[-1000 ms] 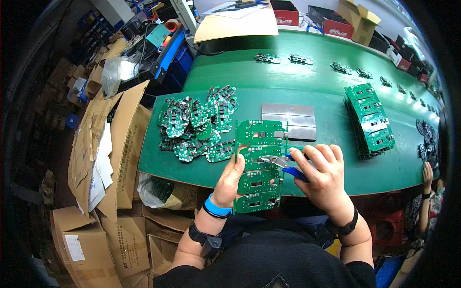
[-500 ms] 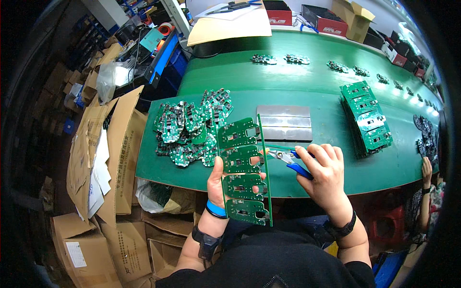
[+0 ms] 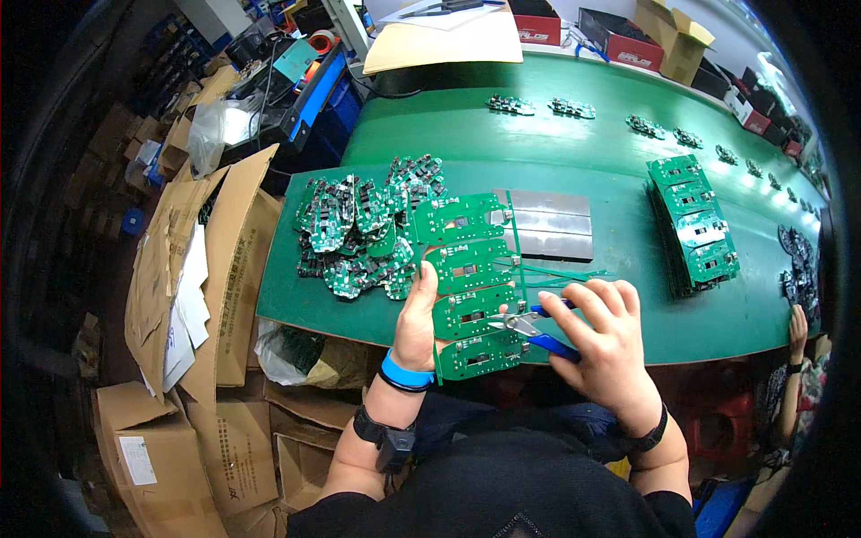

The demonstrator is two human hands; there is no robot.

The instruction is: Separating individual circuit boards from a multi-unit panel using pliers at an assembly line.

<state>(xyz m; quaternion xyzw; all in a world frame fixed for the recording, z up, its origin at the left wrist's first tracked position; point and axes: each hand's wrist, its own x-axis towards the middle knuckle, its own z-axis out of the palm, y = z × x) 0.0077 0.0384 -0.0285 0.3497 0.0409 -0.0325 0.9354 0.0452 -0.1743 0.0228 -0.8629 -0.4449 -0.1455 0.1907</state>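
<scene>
My left hand (image 3: 416, 318) grips the left side of a green circuit board panel (image 3: 448, 258), several joined boards in a column, tilted above the bench. Its thumb lies at the edge and the other fingers are mostly hidden behind. Blue-handled cutters (image 3: 553, 345) are in my right hand (image 3: 605, 345), their metal jaws at the panel's right side, by the lower boards. A narrow green strip (image 3: 512, 224) runs along that right side. Loose thin green strips (image 3: 565, 273) lie on the bench beside the cutters. Behind the panel sits a grey metal block (image 3: 560, 224).
A heap of populated circuit boards (image 3: 345, 229) lies left; a stack of panels (image 3: 695, 220) stands right. Further boards (image 3: 572, 108) line the green belt (image 3: 430, 117). Cardboard boxes (image 3: 229, 269) crowd the bench's left side. Another person's hand (image 3: 797, 332) is at far right.
The panel has tilted and moved up and right in view. The cutters have shifted down from its upper part to the lower boards. The whole view has shifted slightly.
</scene>
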